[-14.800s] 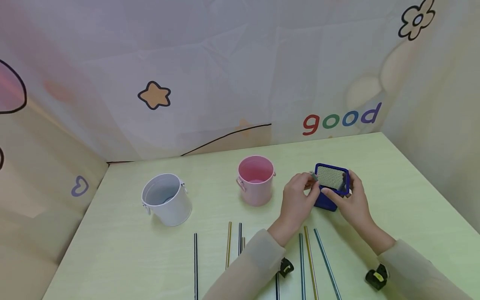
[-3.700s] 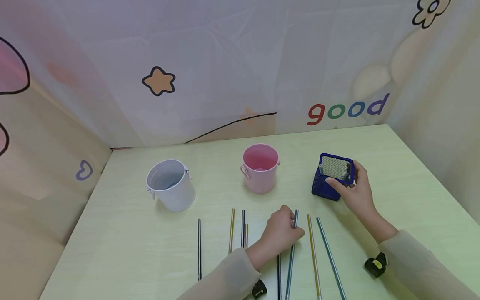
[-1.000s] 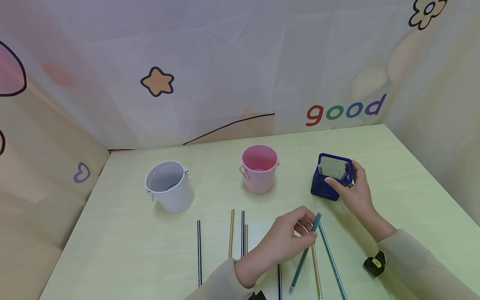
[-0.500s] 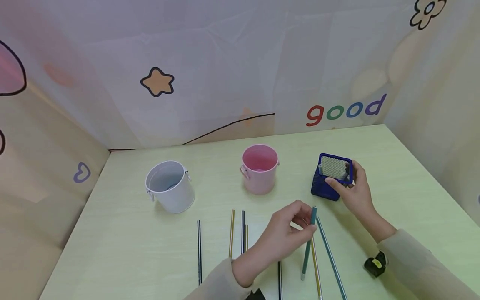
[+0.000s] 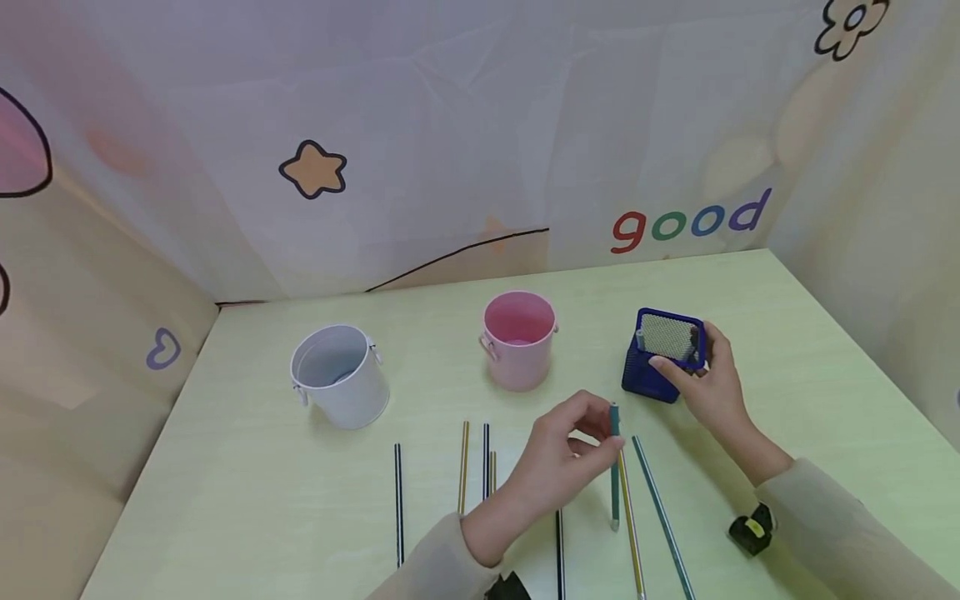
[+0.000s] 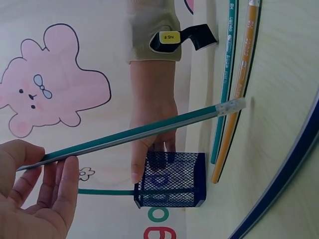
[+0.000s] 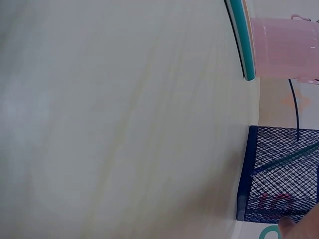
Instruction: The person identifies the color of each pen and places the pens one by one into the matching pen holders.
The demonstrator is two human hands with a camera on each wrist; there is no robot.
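My left hand (image 5: pixel 555 454) pinches a green pencil (image 6: pixel 134 134) near its upper end. In the head view the pencil hangs almost upright, its white eraser end pointing down, in front of a yellow pencil (image 5: pixel 632 533). My right hand (image 5: pixel 712 396) grips the blue mesh pen holder (image 5: pixel 648 379) by its right side, thumb at the near rim. Inside the holder, a second green pencil (image 6: pixel 107 191) leans, visible through the mesh in both wrist views. To the right of the held pencil, another green pencil (image 5: pixel 663 517) lies on the table.
A pink bucket (image 5: pixel 521 367) stands left of the pen holder, and a white bucket (image 5: pixel 352 400) farther left. Dark striped pencils (image 5: pixel 398 500) and yellow pencils (image 5: pixel 463 467) lie in front of them, some partly under my left forearm. A printed cloth (image 5: pixel 450 167) hangs behind the table.
Earlier, my left hand was at the holder with a pencil end, then took another green pencil off the table. That pencil has since swung from slanted to nearly upright. My right hand stays on the holder.
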